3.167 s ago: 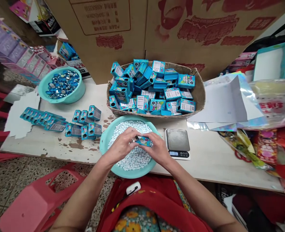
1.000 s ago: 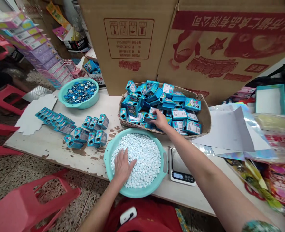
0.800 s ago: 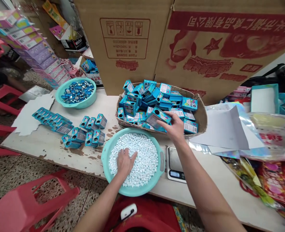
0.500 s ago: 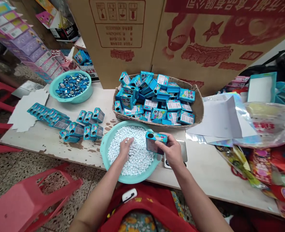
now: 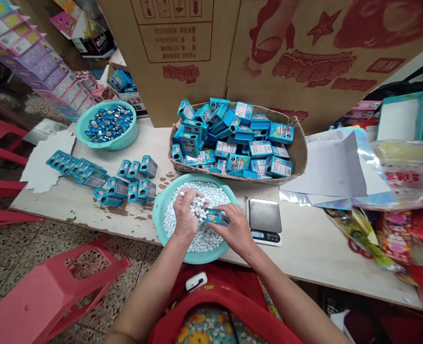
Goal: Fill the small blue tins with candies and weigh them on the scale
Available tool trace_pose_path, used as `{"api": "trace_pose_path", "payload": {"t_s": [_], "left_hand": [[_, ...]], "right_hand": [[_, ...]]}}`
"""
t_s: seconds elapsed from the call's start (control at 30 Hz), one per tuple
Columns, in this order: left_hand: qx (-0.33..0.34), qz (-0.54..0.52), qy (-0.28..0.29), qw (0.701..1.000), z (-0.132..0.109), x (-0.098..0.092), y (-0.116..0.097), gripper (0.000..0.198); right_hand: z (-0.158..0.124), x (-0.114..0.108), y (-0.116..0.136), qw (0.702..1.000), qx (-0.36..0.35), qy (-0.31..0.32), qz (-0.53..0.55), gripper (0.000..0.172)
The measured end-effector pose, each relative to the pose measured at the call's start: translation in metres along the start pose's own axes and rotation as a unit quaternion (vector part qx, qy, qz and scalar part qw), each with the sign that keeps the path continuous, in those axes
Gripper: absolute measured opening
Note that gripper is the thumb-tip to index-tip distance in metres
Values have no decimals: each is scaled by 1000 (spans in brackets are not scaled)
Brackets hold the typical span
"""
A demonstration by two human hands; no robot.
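Note:
Cupped over the basin, my left hand (image 5: 186,215) holds a heap of white candies (image 5: 198,207). My right hand (image 5: 235,228) grips a small blue tin (image 5: 214,216), tilted so that its top end faces the candies in my left palm. The tin's opening is hidden by the candies and fingers. Below both hands is a turquoise basin (image 5: 157,215) full of white candies (image 5: 211,241). A digital scale (image 5: 265,216) lies on the table to the right of my right hand.
A cut-down carton (image 5: 300,162) of blue tins stands behind the basin. Several upright tins (image 5: 146,190) are grouped at left, near a turquoise bowl (image 5: 125,139) of blue and silver lids. Papers (image 5: 326,167) lie right; a red stool (image 5: 35,296) stands front left.
My left hand has risen from the basin with a handful of candies. My right hand has moved left and tilted the tin toward it, uncovering the scale.

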State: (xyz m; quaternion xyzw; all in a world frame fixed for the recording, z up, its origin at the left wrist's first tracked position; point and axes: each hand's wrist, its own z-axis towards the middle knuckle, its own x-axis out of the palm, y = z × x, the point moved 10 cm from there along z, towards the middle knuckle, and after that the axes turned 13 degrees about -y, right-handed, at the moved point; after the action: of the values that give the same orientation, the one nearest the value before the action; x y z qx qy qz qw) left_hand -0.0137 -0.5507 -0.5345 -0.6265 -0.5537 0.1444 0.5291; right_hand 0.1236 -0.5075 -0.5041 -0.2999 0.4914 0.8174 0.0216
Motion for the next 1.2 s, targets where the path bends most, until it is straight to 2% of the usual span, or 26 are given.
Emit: {"api": "trace_pose_path", "payload": {"t_s": [0.3, 0.47, 0.6, 0.7, 0.83, 0.97, 1.2], "left_hand": [[77, 69, 42, 994, -3, 9, -15, 20], [87, 71, 26, 993, -2, 11, -17, 20], [109, 92, 27, 989, -2, 13, -17, 30], [111, 108, 26, 988, -2, 13, -15, 32], [130, 110, 20, 985, -3, 14, -18, 20], [140, 131, 28, 981, -4, 20, -19, 26], [112, 115, 42, 986, -4, 24, -9, 24]], "right_hand": [[5, 2, 0, 1000, 6, -1, -10, 32], [7, -1, -2, 999, 28, -19, 11, 30], [7, 0, -4, 999, 38, -16, 28, 30], [7, -1, -7, 998, 50, -22, 44, 31], [8, -4, -9, 995, 65, -32, 62, 32], [9, -7, -10, 994, 78, -40, 71, 32], [7, -8, -17, 992, 88, -48, 71, 31]]}}
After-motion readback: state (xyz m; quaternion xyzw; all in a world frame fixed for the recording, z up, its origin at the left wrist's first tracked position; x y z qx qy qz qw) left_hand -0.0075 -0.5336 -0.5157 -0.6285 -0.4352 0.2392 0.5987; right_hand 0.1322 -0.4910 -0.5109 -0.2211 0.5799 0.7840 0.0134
